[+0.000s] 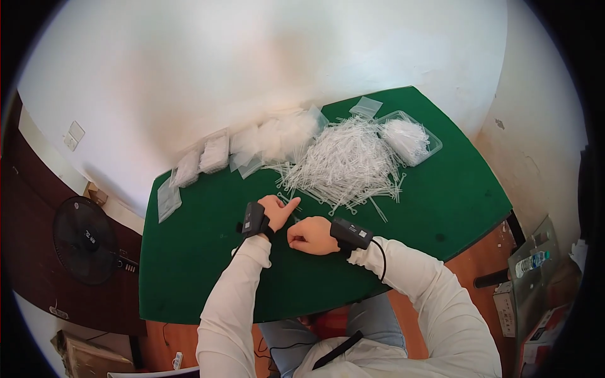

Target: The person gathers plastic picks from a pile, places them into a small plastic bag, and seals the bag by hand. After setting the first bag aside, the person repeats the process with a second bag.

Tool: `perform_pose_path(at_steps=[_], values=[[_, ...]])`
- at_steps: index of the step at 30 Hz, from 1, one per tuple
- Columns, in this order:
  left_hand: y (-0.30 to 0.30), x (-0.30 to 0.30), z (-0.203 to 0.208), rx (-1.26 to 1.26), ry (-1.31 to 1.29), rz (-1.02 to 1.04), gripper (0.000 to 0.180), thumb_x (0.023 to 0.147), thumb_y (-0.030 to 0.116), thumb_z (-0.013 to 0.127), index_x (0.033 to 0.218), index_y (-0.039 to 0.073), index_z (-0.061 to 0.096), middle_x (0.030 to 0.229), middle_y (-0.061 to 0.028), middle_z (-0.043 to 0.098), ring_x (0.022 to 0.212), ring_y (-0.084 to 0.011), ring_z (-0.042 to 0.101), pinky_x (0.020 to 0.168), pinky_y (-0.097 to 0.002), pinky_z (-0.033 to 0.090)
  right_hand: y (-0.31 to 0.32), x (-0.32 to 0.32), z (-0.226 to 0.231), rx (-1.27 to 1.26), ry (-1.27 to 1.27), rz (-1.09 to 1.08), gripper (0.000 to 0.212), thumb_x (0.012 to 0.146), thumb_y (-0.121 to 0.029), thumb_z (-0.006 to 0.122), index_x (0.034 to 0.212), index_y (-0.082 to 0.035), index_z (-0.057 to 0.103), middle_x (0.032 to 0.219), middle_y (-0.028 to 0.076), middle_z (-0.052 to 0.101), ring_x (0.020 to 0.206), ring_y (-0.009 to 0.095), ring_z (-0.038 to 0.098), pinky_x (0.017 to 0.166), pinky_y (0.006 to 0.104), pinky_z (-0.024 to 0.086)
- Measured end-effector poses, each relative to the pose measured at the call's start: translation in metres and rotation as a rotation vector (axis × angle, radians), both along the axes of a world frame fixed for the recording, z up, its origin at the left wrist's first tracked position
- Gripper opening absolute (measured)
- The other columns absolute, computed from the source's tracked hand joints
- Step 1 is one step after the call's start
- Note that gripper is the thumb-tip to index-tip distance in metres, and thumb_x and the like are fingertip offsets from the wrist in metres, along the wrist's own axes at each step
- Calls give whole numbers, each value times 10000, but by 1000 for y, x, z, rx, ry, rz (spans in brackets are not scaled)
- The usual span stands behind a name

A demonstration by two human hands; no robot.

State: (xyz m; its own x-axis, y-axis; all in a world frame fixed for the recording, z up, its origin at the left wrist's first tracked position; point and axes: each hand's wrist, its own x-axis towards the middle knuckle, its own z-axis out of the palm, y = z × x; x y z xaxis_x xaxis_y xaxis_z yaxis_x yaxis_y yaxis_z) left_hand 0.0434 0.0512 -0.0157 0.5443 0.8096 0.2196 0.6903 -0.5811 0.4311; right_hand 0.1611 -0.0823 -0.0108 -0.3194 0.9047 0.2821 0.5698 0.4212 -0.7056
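A large heap of thin clear plastic sticks with looped ends (350, 160) lies on the green-covered table (391, 252). My left hand (276, 212) is at the heap's near left edge, its thumb stretched out to the right and apart from the fingers, which are mostly hidden. A few loose sticks lie right by that thumb. Just to the right and nearer to me, my right hand (313, 235) is closed, its fingers curled in. Whatever it holds, if anything, is hidden. The two hands are close together, apart from each other.
A clear plastic tub (435, 146) of sticks stands right of the heap. Empty clear bags (271, 142) are piled to its left, beside filled bags (214, 153). A flat bag (169, 198) lies at the left edge. A black fan (85, 232) stands left; a bottle (532, 263) is at right.
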Motion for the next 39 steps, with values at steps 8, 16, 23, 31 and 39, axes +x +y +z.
perform_pose_path(at_steps=[8,16,23,31,39], values=[[16,5,11,-135,115,31,481,662,490,719,602,21,629,581,-112,615,509,-226,583,514,-343,465,1,-1,5,-42,-38,33,137,791,-190,564,821,-70,621,721,94,629,683,256,619,624,345,479],[28,-8,11,-342,123,8,351,678,353,747,652,15,657,598,-84,633,506,-171,597,512,-305,481,1,-1,4,-24,0,24,133,783,-190,570,808,-72,624,716,91,627,675,258,617,613,346,478],[27,-16,25,-550,117,10,297,718,312,716,677,20,673,626,-82,650,538,-162,614,540,-300,494,2,0,0,-7,18,28,102,773,-162,599,806,-67,617,692,62,607,634,215,605,568,321,459],[20,-27,47,-442,203,-37,233,789,244,662,717,23,678,657,-75,663,570,-160,626,582,-295,502,1,2,1,-3,28,38,108,778,-168,592,809,-67,615,694,71,607,643,229,605,576,329,461],[18,-37,54,143,264,-521,87,737,97,634,798,65,688,757,-82,628,760,-249,603,695,-365,481,3,0,2,-2,11,44,110,777,-167,585,803,-66,618,705,81,613,657,243,608,585,342,464]])
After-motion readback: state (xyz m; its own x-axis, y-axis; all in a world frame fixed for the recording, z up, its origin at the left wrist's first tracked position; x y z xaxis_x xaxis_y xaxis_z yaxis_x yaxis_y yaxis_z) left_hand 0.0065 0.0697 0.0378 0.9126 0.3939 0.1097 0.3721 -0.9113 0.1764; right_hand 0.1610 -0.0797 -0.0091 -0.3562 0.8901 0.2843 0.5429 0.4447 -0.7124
